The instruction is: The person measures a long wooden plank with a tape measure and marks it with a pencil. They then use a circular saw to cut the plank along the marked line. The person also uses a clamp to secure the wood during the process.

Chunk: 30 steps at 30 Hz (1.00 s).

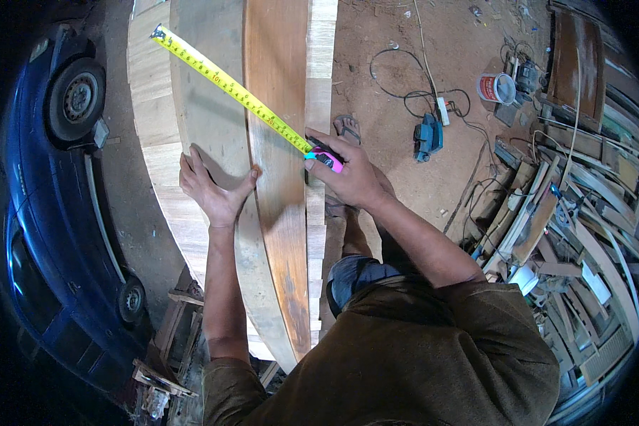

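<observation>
My right hand (349,170) grips a pink and turquoise tape measure (326,160) at the right edge of the boards. Its yellow blade (224,84) is drawn out up and to the left, slanting over the boards. My left hand (219,193) lies with fingers spread on a greyish board (209,78), the thumb reaching to the seam beside a reddish-brown plank (278,78). Both boards rest on a surface of pale wooden strips (153,106). Whether the blade touches the wood along its length I cannot tell.
A blue car (57,234) stands to the left. On the dirt floor at right lie a teal power tool (427,138), a white power strip (443,111) with cables, and a bucket (503,89). Piled scrap wood (568,255) fills the far right.
</observation>
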Each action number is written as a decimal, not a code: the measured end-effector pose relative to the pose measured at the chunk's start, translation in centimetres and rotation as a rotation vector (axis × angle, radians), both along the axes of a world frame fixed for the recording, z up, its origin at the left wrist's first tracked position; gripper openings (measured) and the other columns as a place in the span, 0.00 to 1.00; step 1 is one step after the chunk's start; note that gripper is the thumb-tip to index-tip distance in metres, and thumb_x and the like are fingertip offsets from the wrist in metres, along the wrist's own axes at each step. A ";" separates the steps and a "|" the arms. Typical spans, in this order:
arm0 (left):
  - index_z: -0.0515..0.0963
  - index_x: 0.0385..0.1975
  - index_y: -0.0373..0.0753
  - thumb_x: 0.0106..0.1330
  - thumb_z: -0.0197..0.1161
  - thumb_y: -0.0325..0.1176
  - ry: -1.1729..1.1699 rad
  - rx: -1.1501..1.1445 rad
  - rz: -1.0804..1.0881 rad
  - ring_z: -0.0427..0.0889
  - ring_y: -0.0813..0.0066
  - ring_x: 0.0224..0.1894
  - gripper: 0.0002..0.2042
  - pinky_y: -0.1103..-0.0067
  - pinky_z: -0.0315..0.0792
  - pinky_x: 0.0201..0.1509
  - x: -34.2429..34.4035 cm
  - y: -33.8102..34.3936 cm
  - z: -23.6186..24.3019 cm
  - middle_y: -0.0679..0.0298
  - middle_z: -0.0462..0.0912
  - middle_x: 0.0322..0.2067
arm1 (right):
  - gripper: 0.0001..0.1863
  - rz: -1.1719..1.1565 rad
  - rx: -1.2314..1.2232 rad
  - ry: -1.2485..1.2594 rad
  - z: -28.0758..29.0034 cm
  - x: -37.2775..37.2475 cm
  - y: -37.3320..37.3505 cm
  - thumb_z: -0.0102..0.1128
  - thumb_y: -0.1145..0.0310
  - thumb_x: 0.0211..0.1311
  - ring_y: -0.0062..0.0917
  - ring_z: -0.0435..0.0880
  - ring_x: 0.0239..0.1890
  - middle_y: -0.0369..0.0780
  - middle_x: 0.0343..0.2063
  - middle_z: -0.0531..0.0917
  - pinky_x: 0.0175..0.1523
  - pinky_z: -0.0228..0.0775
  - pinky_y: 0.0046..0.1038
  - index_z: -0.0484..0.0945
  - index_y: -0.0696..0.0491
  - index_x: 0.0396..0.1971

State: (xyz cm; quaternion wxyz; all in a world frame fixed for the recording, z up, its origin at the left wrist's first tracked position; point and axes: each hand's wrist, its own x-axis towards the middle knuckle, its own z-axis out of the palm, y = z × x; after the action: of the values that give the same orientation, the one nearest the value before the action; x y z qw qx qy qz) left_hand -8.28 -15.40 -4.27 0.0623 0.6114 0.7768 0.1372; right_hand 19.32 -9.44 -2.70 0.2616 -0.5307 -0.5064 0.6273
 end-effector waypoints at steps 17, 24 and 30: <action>0.59 0.73 0.35 0.54 0.71 0.65 0.076 0.076 -0.033 0.55 0.35 0.69 0.53 0.46 0.49 0.73 -0.3 0.3 0.4 0.34 0.56 0.68 | 0.19 0.019 0.133 -0.103 2.6 -0.3 -0.3 0.69 0.66 0.62 0.29 0.82 0.43 0.43 0.37 0.81 0.51 0.73 0.29 0.81 0.61 0.50; 0.81 0.51 0.30 0.76 0.60 0.40 -1.178 0.201 0.316 0.77 0.76 0.42 0.17 0.78 0.71 0.53 6.6 1.1 5.6 0.65 0.80 0.37 | 0.18 0.250 0.235 -0.119 7.1 -2.1 -0.7 0.70 0.62 0.57 0.39 0.83 0.38 0.46 0.34 0.82 0.46 0.75 0.37 0.84 0.55 0.46; 0.84 0.45 0.30 0.79 0.57 0.42 -1.144 0.484 0.606 0.72 0.85 0.38 0.18 0.82 0.70 0.44 -0.2 4.3 6.8 0.72 0.79 0.31 | 0.20 0.478 0.217 -0.238 6.9 2.0 1.5 0.69 0.60 0.60 0.33 0.81 0.39 0.46 0.34 0.81 0.47 0.73 0.32 0.83 0.57 0.48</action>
State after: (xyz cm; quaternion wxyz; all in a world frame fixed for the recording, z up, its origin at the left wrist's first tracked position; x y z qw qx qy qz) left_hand -8.51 -11.06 2.52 0.2830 0.1958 0.7059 0.6190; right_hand 21.36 -7.93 4.17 0.1004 -0.4350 -0.7083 0.5468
